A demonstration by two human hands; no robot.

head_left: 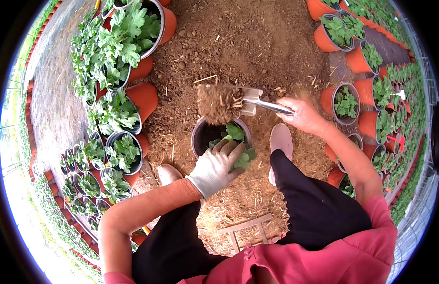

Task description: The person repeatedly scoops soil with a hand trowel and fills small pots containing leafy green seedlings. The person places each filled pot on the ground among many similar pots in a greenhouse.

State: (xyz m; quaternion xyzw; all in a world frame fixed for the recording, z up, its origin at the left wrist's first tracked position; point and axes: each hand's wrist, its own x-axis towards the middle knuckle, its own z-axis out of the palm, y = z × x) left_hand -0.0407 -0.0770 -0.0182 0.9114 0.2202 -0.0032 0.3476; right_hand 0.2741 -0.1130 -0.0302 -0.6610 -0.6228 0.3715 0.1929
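My right hand (304,113), bare, grips the metal handle of a hand shovel (255,102). Loose brown soil mixed with straw (219,103) fills the blade, which is over the far rim of a plant pot (197,140). Dark soil shows inside this pot. My left hand (217,165), in a pale glove with soiled fingers, is closed over a green leafy plant (236,132) and holds its foliage toward the pot's near right side. The plant's stem and the near rim are hidden under the glove and leaves.
Potted plants in orange-brown pots line the left (123,152) and right (346,101). Bare soil (240,39) spreads ahead. My shoes (281,142) flank the pot. A wooden frame (246,227) lies on straw-strewn ground near my body. White (400,94) and red tags (398,141) stand among the right-hand pots.
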